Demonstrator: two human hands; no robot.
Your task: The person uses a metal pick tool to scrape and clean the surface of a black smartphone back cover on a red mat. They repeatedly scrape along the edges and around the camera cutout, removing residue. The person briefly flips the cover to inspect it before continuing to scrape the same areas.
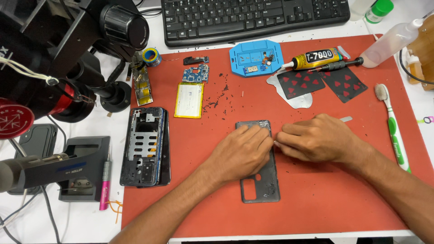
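On the red mat (pixel 316 203), head view: your left hand (pixel 242 151) presses flat on the dark phone back cover (pixel 262 185), fingers spread, not clasping. Your right hand (pixel 318 138) pinches a thin tool at the cover's right edge. Cover looks thin, light, bendable: steady it by the edges. Phone frame (pixel 144 144) lies left.

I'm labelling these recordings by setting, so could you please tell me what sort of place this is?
Most likely a phone repair bench. A red work mat holds a stripped phone frame, a loose battery and a small circuit board, with a microscope alongside.
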